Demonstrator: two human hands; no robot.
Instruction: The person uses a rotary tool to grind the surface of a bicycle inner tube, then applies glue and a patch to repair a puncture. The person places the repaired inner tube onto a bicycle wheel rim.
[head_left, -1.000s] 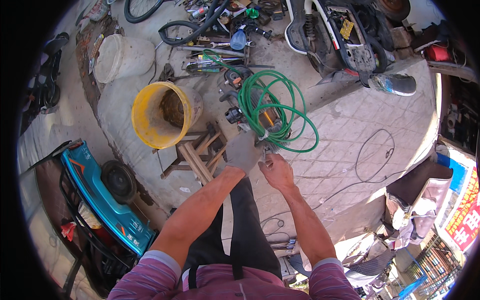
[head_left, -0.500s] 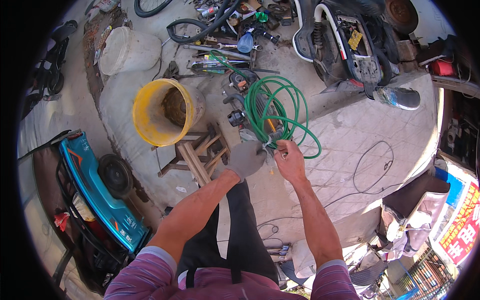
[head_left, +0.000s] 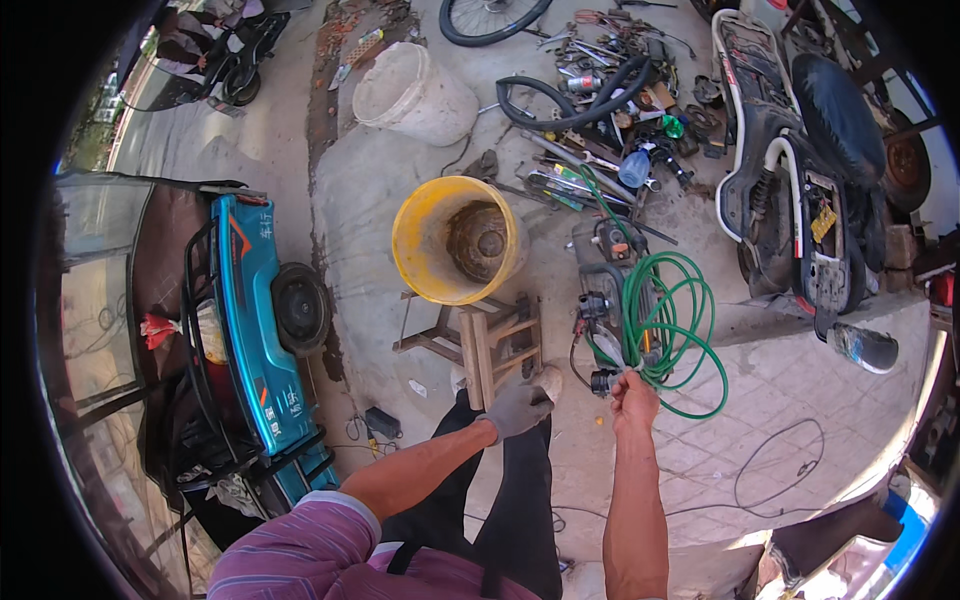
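A green hose (head_left: 668, 322) lies in loose coils over a dark machine with a handle (head_left: 606, 290), which looks like a small pressure washer or compressor. My bare right hand (head_left: 634, 402) is closed at the lower end of the coils, its fingertips pinching the hose bundle beside something pale; the exact grip is partly hidden. To the left, my left hand (head_left: 518, 411), in a grey glove, hangs above my knee with curled fingers, apart from the hose. Whether it holds anything small cannot be made out. A wooden stool (head_left: 478, 358) stands just beyond it.
A yellow bucket (head_left: 409, 250) stands beyond the stool, with a white bucket (head_left: 440, 105) behind it. Tools and a black tube (head_left: 575, 122) litter the ground ahead. A stripped scooter frame (head_left: 797, 215) is at right, a teal vehicle (head_left: 250, 310) at left. A thin cable (head_left: 738, 470) loops across the paving.
My left hand has come away from the hose, leftward and back toward my knee. My right hand stays at the coils. The view has swung to the left.
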